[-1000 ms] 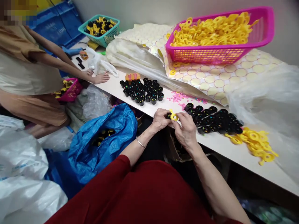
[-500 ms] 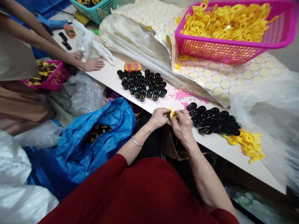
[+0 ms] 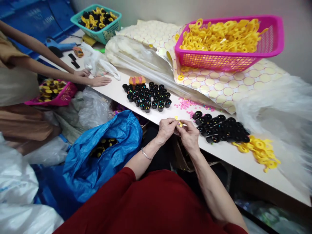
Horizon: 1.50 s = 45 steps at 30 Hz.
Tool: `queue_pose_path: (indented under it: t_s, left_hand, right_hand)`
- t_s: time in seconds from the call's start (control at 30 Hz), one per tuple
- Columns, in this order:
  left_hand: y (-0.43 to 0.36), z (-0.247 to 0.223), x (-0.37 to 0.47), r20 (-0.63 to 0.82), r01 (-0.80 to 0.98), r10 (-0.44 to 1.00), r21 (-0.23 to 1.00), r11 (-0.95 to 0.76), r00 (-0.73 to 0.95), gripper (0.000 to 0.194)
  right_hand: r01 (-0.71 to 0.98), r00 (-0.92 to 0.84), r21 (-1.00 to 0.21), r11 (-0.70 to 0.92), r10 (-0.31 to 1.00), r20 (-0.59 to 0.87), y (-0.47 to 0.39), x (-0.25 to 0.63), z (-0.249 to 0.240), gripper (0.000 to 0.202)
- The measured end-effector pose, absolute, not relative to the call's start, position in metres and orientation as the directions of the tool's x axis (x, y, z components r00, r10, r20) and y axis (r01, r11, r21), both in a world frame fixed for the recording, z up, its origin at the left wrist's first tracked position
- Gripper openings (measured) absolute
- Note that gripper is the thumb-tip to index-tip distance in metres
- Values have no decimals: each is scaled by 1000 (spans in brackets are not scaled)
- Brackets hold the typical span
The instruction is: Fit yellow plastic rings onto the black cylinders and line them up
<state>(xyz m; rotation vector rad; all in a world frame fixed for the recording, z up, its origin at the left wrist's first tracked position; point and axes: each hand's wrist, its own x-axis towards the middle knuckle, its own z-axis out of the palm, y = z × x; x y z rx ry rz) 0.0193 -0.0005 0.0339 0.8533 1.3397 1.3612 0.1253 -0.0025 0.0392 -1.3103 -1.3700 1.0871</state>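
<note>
At the table's front edge, my left hand (image 3: 168, 129) and my right hand (image 3: 189, 135) meet with fingers pinched round a small yellow ring-shaped piece (image 3: 180, 124). A tab sticks up from the ring and its middle looks dark. Whatever lies under the ring is hidden by my fingers. Right of my hands is a group of small black cups (image 3: 214, 125), several tipped on their sides. Loose yellow rings (image 3: 262, 151) are heaped beyond them. To the left, upright black cups (image 3: 147, 97) hold small coloured bits. Pink beads (image 3: 185, 104) lie scattered between the two groups.
A pink basket (image 3: 229, 58) of yellow rings stands on sheets of round stickers (image 3: 216, 81). A teal basket (image 3: 109, 32) is at the back left. Another person's hands (image 3: 101, 81) rest on the white table (image 3: 114, 86). Below is an open blue sack (image 3: 126, 130).
My fingers have closed further over the yellow ring and it has tilted, showing less of its face. The view has tipped up slightly, bringing more of the teal basket into sight.
</note>
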Motion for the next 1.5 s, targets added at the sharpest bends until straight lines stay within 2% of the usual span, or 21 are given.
queue_pose_path:
  t_s: [0.07,0.13,0.27,0.5,0.67,0.83,0.97,1.07,1.17,1.27,1.4,1.5]
  left_hand:
    - [-1,33,19,-143,-143,954,984,108,-264,22]
    - [-1,31,19,-138,-123,950,987,107,-281,23]
    - [0,27,20,-140,-85,946,989,120,-291,24]
    - [-7,29,27,-102,-113,953,991,73,-287,27]
    - [-6,34,23,-49,-49,952,998,36,-303,20]
    - [5,37,21,-159,-143,943,982,121,-294,15]
    - [7,35,17,-288,-230,929,945,234,-235,27]
    - [6,32,10,-161,-170,966,977,128,-200,33]
    - [-1,28,3,11,-89,997,996,-18,-81,33]
    - [-15,26,1,110,-35,993,993,-111,-32,43]
    - [-37,33,6,211,117,976,972,-204,-54,36]
    - [-54,41,13,287,183,956,938,-294,63,31]
  right_hand:
    - [-16,45,-992,-124,991,-124,-5,118,39,34]
    - [-163,88,-963,-216,969,-233,-4,110,39,36]
    - [-311,146,-903,-298,923,-355,2,101,40,30]
    - [-368,129,-871,-326,910,-395,2,104,42,26]
    - [-342,112,-865,-368,898,-426,3,105,43,22]
    - [-358,146,-857,-371,884,-444,9,106,43,20]
    - [-421,59,-789,-448,854,-516,9,104,47,19]
    - [-453,40,-795,-405,881,-472,8,102,49,20]
    - [-472,40,-815,-337,915,-402,1,103,51,23]
    - [-497,2,-806,-320,929,-370,-16,109,55,26]
    - [-519,-163,-748,-415,906,-390,-43,130,65,28]
    - [-442,-279,-726,-526,850,-446,-62,154,71,29]
